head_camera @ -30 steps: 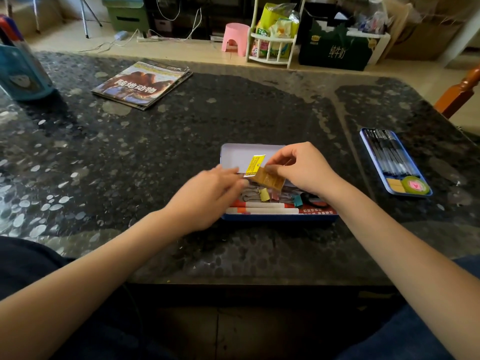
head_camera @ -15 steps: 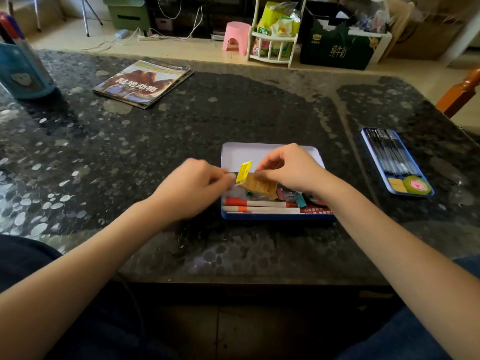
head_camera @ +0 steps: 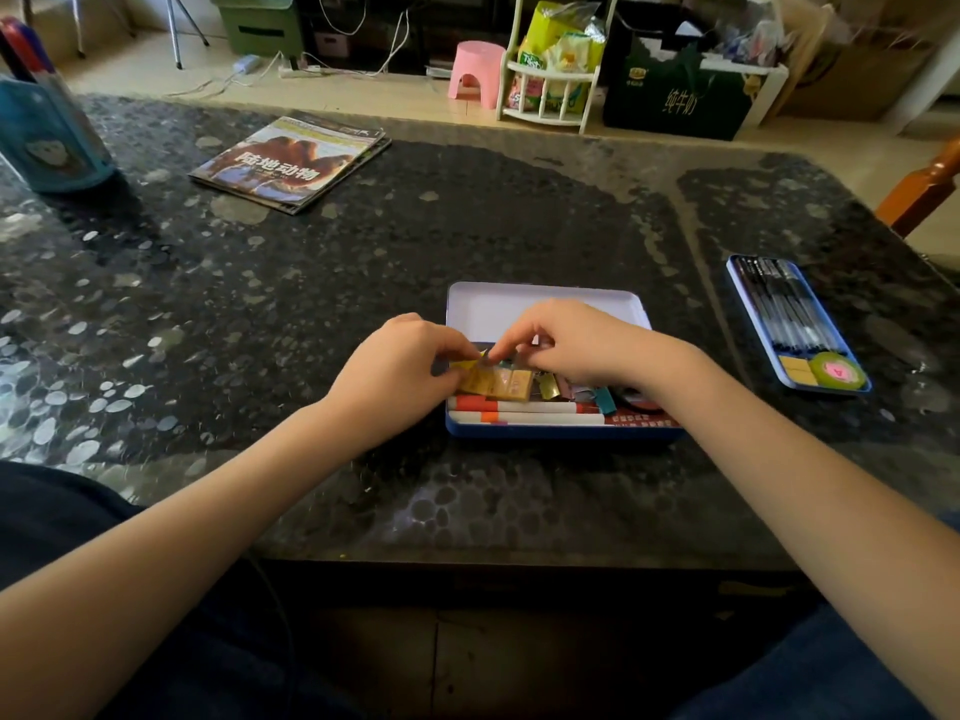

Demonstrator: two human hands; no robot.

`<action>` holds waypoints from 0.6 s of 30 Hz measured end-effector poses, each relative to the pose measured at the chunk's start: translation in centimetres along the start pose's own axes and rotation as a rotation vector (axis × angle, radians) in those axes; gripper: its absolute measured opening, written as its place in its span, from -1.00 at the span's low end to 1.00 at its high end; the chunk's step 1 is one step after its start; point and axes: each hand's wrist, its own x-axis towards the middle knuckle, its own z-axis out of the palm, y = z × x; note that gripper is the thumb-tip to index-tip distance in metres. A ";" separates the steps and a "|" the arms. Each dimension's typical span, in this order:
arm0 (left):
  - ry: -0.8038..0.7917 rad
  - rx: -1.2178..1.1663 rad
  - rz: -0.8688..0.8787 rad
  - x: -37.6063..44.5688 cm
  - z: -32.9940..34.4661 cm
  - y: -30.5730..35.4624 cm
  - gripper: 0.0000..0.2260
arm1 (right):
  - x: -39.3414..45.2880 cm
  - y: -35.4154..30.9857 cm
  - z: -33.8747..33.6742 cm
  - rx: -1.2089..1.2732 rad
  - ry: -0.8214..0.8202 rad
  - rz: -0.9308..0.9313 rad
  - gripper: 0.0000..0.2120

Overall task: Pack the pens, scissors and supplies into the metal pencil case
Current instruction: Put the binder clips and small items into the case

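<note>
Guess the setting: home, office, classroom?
Most likely a home living or dining room: a pink stool and a snack rack stand on the floor beyond the dark table, and a magazine lies on it.

We see open table [head_camera: 467,236] at twelve o'clock of the pencil case [head_camera: 545,304]. A magazine [head_camera: 291,163] blocks ten o'clock, a pen tray [head_camera: 795,324] three o'clock. Both hands crowd the case's near half.
</note>
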 end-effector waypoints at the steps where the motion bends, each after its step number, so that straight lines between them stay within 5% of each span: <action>1: 0.039 0.006 -0.006 0.0 0.1 0.1 -0.78 | 0.1 0.1 0.0 -0.049 -0.031 -0.008 -0.63; 3: 0.133 0.016 0.004 -0.2 0.3 0.2 -0.80 | 0.3 0.5 -0.1 -0.129 -0.062 -0.011 -0.56; 8: 0.245 0.026 -0.001 0.0 0.6 0.6 -0.83 | -0.6 2.2 -0.7 -0.204 -0.052 -0.064 -0.74; 18: -0.105 0.123 0.354 -0.3 0.3 1.0 -0.67 | -0.6 2.7 0.6 -0.218 0.102 -0.153 -0.89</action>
